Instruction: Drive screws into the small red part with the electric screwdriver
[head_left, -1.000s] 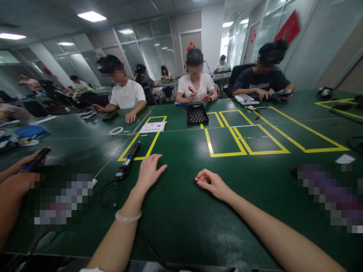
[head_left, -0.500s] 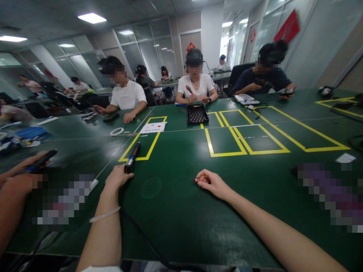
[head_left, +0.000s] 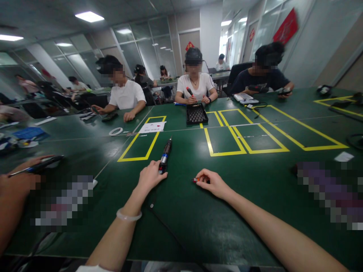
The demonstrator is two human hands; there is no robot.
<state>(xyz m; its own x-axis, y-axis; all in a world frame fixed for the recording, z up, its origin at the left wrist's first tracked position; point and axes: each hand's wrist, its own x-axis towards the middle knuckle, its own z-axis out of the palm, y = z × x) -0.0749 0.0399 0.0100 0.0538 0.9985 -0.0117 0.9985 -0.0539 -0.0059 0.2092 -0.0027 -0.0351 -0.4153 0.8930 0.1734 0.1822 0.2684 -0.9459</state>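
Observation:
My left hand [head_left: 150, 175] is closed round the rear end of a corded electric screwdriver [head_left: 165, 155], dark with a blue and silver band. Its tip points away from me, and a thin black cord [head_left: 167, 226] trails back from it to the table's front edge. To the right of it, my right hand [head_left: 211, 183] rests on the green table [head_left: 181, 211] with its fingers pinched on a small red and orange piece [head_left: 195, 180]. Most of that piece is hidden by the fingers, so its kind cannot be made out.
Yellow tape outlines [head_left: 227, 154] mark the table. A white paper [head_left: 152, 127] and a roll of white tape [head_left: 115, 131] lie ahead. A black tray [head_left: 197, 114] stands before a seated person opposite. Another person's hand [head_left: 19, 172] holds a dark tool at left.
My left hand has moved right with the electric screwdriver, closer to my right hand, and the cord has shifted along. My right hand has stayed nearly in place.

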